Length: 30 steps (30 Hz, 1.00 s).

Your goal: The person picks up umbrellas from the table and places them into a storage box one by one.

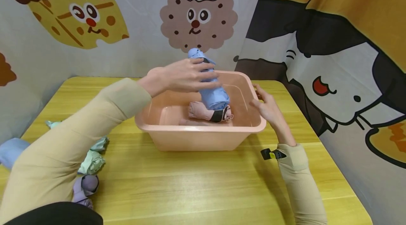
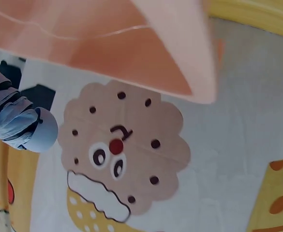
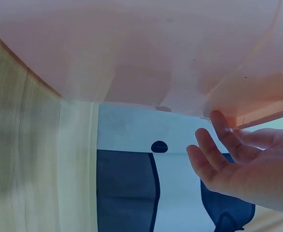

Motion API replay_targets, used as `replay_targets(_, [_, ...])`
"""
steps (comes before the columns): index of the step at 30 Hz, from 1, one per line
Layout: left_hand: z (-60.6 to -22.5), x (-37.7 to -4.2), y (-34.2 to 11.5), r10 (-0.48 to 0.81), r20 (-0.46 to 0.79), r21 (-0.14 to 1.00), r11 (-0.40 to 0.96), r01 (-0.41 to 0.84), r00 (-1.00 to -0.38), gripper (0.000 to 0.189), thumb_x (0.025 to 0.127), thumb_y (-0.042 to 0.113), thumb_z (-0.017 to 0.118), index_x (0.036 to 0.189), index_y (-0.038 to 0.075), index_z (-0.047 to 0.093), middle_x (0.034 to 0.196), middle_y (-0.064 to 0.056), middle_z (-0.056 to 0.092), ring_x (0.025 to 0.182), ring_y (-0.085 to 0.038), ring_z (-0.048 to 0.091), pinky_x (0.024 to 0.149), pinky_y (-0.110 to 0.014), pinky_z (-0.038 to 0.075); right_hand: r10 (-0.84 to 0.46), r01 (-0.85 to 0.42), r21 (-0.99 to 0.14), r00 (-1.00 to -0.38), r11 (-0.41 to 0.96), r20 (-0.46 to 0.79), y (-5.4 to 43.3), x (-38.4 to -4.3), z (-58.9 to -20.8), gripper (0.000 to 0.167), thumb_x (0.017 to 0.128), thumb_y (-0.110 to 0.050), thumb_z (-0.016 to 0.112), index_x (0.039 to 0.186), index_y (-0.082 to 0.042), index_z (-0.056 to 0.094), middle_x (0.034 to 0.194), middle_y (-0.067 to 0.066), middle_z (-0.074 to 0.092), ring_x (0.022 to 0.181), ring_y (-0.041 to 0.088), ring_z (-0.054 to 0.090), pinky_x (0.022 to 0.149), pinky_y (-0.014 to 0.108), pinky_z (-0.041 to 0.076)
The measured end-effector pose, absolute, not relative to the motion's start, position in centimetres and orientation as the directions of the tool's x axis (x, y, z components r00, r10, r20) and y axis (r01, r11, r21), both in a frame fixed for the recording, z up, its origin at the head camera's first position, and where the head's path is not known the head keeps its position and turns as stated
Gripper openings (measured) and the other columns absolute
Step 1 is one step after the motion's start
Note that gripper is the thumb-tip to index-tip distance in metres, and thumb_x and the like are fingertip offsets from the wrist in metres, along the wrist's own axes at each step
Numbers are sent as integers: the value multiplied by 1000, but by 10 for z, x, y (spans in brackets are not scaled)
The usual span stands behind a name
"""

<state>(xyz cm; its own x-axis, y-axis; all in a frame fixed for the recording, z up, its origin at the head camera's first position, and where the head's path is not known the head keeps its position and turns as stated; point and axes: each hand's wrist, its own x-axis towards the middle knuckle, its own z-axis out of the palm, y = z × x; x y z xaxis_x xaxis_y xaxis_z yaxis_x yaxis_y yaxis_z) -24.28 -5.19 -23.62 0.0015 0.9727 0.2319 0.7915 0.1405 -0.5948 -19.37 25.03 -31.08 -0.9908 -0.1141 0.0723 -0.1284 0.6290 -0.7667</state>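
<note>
1. Head view: blue folded umbrella [image 1: 215, 98], one, tilted over the basin [image 1: 200, 140], lower end above a pink folded umbrella [image 1: 200, 110]. Judged light; soft, slightly slippery cloth over a stiff core; best held round the middle.
2. Head view: left hand [image 1: 190, 75], fingers slightly apart across the blue umbrella's upper half, gripping it; thumb hidden, fingertips blurred.
3. Head view: right hand [image 1: 269, 107] at the basin's right rim; purple bundle [image 1: 84, 189] on the table [image 1: 177, 186].
4. Left wrist view: blue umbrella's rounded cap, at left edge; grip cannot be told here.
5. Right wrist view: right fingers apart, loosely bent, touching the basin near its rim; basin plastic judged smooth, semi-stiff.
</note>
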Motion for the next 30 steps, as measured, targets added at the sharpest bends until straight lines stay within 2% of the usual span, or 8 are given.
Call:
replay_targets(10, [-247,-247,-15,994,101,-589,36,807,30,58,85,33,69,136,18,46,131,-9,58,121,-32,56,98,-46,49,-81,-120,-754,-993,645,88,250,-193,-311,58,90,-11,51,146,-11,35,137,25,49,124,39,47,95,53,46])
replay_targets(14, [-254,-248,-4,996,70,-591,-1,807,52,56,87,30,67,137,20,45,132,-8,58,121,-31,56,99,-45,48,-81,-127,-754,-992,644,97,250,-193,-311,58,90,-11,51,147,-11,35,142,24,45,129,41,43,99,57,44])
replay_targets(21, [-266,-252,13,995,27,-574,-67,816,100,51,89,21,63,137,20,46,130,-7,60,118,-30,58,94,-43,52,-89,-132,-765,-991,630,97,250,-191,-310,60,90,-10,52,147,-11,35,144,24,44,131,41,43,99,58,44])
replay_targets(30, [-277,-254,35,989,-36,-569,-137,810,142,42,98,18,48,140,19,45,132,-5,59,118,-27,57,91,-39,52,-96,-135,-768,-991,626,96,251,-192,-311,58,92,-11,51,148,-10,34,143,25,44,130,42,42,100,59,42])
